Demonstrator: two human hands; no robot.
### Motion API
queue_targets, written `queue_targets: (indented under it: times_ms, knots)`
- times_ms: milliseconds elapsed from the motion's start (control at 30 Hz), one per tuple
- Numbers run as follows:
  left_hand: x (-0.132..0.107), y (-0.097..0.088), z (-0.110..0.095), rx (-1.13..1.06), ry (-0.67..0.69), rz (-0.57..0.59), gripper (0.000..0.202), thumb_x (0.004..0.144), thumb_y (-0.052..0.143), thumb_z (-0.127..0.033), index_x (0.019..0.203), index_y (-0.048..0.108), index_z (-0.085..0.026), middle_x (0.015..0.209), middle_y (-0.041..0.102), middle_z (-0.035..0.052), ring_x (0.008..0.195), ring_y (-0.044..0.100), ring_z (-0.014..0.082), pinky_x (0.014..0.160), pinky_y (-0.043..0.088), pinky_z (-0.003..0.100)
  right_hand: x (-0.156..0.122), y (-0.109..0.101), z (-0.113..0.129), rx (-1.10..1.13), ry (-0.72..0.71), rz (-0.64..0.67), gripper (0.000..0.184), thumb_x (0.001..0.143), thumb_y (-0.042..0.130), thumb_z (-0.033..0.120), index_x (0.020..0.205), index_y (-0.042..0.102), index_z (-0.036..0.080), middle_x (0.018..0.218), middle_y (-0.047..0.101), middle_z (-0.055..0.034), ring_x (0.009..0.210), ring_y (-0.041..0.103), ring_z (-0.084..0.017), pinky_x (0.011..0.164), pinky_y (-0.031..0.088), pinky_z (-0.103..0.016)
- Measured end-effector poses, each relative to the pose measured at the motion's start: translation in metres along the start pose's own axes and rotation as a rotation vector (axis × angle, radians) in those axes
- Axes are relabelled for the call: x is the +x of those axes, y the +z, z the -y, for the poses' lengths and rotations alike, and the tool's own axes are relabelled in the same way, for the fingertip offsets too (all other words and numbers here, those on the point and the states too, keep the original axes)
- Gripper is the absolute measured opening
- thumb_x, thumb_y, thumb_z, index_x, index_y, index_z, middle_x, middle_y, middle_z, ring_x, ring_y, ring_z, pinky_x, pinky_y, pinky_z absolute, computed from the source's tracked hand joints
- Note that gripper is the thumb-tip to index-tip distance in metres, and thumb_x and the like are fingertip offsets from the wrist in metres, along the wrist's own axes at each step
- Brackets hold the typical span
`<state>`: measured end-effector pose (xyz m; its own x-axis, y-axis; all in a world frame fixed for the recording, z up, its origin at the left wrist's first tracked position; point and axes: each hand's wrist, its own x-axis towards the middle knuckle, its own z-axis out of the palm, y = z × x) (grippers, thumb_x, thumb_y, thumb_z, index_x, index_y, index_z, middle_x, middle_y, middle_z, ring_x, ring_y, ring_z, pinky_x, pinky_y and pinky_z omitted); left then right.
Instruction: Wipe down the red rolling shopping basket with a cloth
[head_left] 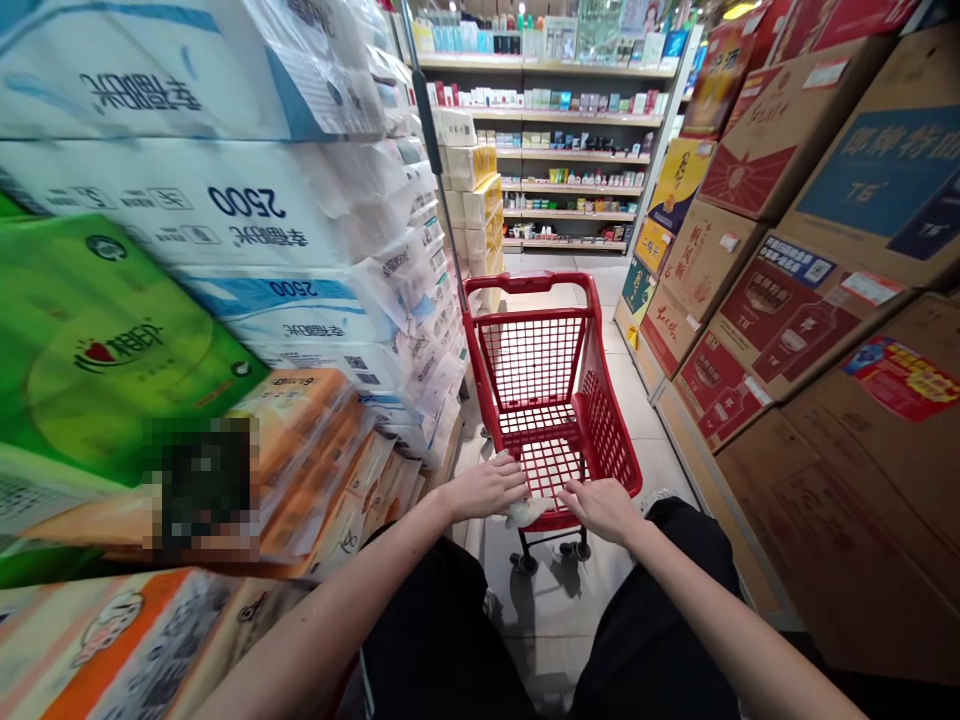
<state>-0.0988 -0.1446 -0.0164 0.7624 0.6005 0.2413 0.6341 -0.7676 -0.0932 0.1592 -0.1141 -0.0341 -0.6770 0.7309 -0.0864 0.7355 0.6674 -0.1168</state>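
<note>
A red plastic shopping cart [592, 420] with a grid basket stands upright in front of my knees, its handle at the far side. At its near edge, my left hand [487, 488] presses a crumpled white cloth [526, 513] against the rim, fingers closed over it. Part of the cloth hangs out below the fingers. My right hand [604, 510] is at the same near edge, to the right of the cloth. Its fingers are curled over the red rim, and their tips are partly hidden. The visible part of the basket holds nothing.
Stacked white tissue packs [300, 230] and a green pack [112, 350] wall the left side, with orange packs [300, 450] lower down. Cardboard cartons [795, 310] line the right. Shelves of small boxes [555, 100] stand beyond the cart. A thin dark pole [427, 110] rises behind its left side.
</note>
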Motion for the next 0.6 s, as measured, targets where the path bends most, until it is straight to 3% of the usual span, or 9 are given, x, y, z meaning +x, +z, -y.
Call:
queue_targets:
  times_ms: [67, 167, 267, 367, 467, 533, 600]
  knots:
    - [0.001, 0.002, -0.012, -0.006, 0.001, 0.012, 0.031, 0.088, 0.047, -0.028, 0.117, 0.052, -0.019, 0.117, 0.061, 0.0098, 0.121, 0.049, 0.0184, 0.110, 0.028, 0.039, -0.002, -0.004, 0.011, 0.050, 0.033, -0.041, 0.061, 0.095, 0.019, 0.057, 0.130, 0.049, 0.018, 0.089, 0.070, -0.0097, 0.081, 0.065, -0.020, 0.071, 0.040, -0.026]
    - [-0.003, 0.003, -0.040, 0.011, -0.277, -0.002, 0.064, 0.086, 0.048, -0.031, 0.142, 0.023, -0.011, 0.145, 0.037, 0.0172, 0.140, 0.024, 0.0235, 0.112, 0.024, 0.043, 0.002, -0.007, 0.034, 0.120, -0.057, -0.104, 0.067, 0.092, 0.024, 0.063, 0.143, 0.030, 0.021, 0.115, 0.064, -0.0122, 0.098, 0.062, -0.022, 0.079, 0.040, -0.028]
    - [-0.016, -0.007, -0.068, -0.018, -0.472, -0.043, 0.076, 0.084, 0.050, -0.033, 0.145, 0.010, -0.009, 0.150, 0.026, 0.0189, 0.142, 0.017, 0.0254, 0.112, 0.025, 0.045, 0.009, -0.003, 0.053, 0.154, -0.122, -0.056, 0.060, 0.093, 0.028, 0.059, 0.140, 0.034, 0.022, 0.104, 0.068, -0.0089, 0.090, 0.064, -0.020, 0.072, 0.040, -0.025]
    - [-0.050, -0.038, -0.080, 0.044, -0.681, -0.218, 0.064, 0.084, 0.049, -0.027, 0.140, 0.021, -0.014, 0.145, 0.037, 0.0161, 0.139, 0.027, 0.0253, 0.112, 0.023, 0.049, 0.014, 0.003, 0.062, 0.152, -0.090, -0.033, 0.047, 0.096, 0.026, 0.053, 0.124, 0.051, 0.024, 0.092, 0.071, -0.0055, 0.082, 0.066, -0.018, 0.066, 0.037, -0.023]
    - [-0.105, -0.080, -0.075, 0.255, -1.019, -0.522, 0.042, 0.079, 0.053, -0.022, 0.120, 0.040, -0.018, 0.133, 0.050, 0.0134, 0.126, 0.043, 0.0264, 0.108, 0.029, 0.050, 0.015, 0.006, 0.062, 0.146, -0.095, -0.043, 0.043, 0.096, 0.028, 0.053, 0.107, 0.058, 0.024, 0.086, 0.071, -0.0035, 0.079, 0.066, -0.017, 0.063, 0.034, -0.022]
    - [-0.144, -0.106, -0.068, 0.396, -1.260, -0.564, 0.032, 0.075, 0.054, -0.020, 0.105, 0.047, -0.016, 0.128, 0.053, 0.0139, 0.122, 0.046, 0.0297, 0.104, 0.032, 0.048, 0.014, 0.006, 0.062, 0.148, -0.095, -0.056, 0.042, 0.096, 0.029, 0.053, 0.102, 0.059, 0.024, 0.082, 0.071, -0.0027, 0.076, 0.065, -0.017, 0.061, 0.032, -0.022]
    - [-0.177, -0.124, -0.061, 0.531, -1.436, -0.566, 0.031, 0.072, 0.054, -0.020, 0.103, 0.047, -0.015, 0.125, 0.055, 0.0125, 0.122, 0.044, 0.0316, 0.105, 0.030, 0.049, 0.013, 0.006, 0.063, 0.146, -0.088, -0.066, 0.042, 0.095, 0.029, 0.053, 0.101, 0.059, 0.024, 0.079, 0.070, -0.0024, 0.074, 0.065, -0.017, 0.059, 0.030, -0.023]
